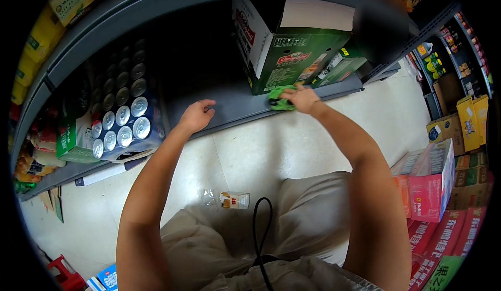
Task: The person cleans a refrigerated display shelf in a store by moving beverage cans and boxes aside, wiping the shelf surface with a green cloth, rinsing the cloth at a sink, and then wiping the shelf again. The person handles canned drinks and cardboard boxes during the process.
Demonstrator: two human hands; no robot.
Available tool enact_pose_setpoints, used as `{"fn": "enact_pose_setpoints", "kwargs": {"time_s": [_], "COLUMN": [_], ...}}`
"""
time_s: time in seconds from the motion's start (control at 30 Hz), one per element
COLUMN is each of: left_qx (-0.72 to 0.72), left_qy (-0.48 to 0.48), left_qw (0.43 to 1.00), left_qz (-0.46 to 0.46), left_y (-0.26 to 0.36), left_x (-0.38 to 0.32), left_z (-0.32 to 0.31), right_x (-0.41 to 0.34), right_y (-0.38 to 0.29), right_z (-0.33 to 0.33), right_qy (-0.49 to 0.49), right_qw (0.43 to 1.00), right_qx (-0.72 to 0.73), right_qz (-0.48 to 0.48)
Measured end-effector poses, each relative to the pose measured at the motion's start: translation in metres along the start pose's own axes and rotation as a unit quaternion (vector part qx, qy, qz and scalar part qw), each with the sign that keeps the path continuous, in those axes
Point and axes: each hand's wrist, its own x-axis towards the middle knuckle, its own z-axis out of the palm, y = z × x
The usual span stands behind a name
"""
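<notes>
In the head view my right hand (303,98) grips a crumpled bright green cloth (278,98), pressed on the front part of the grey metal shelf (231,109). The cloth lies right before the lower corner of a tall green beer carton (289,62). That carton has its top flaps open and bears printed writing. Over the shelf's front edge to the left, my left hand (197,115) holds nothing, its thumb and index finger apart. Farther left stands a pack of silver-topped drink cans (124,134); its back rows fade into shadow.
A smaller green carton (338,70) sits right of the tall one. An upper shelf edge (164,7) arches overhead. Between my knees, a small torn box (235,200) and clear wrapping (208,196) lie on the tiled floor. Pink and red cartons (426,197) are stacked at my right.
</notes>
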Motion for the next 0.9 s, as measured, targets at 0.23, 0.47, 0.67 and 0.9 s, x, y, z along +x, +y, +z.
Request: {"fn": "enact_pose_setpoints", "kwargs": {"time_s": [0.23,0.47,0.67,0.9], "left_qx": [-0.014,-0.031,-0.047,-0.131], "left_qy": [-0.017,-0.004,-0.001,-0.006], "left_qw": [1.000,1.000,0.999,0.990], "left_qz": [-0.013,-0.001,0.020,0.044], "left_y": [0.018,0.013,0.016,0.030], "left_x": [-0.001,-0.010,0.000,0.015], "left_z": [-0.008,-0.012,-0.003,0.006], "right_x": [-0.017,-0.030,-0.091,-0.090], "right_y": [0.052,0.076,0.144,0.143], "right_z": [-0.002,-0.017,0.030,0.012], "right_qy": [-0.146,-0.349,-0.075,-0.126], "right_qw": [0.972,0.906,0.661,0.865], "right_qx": [0.024,0.126,0.709,0.363], "right_qz": [0.185,0.201,0.234,0.323]}}
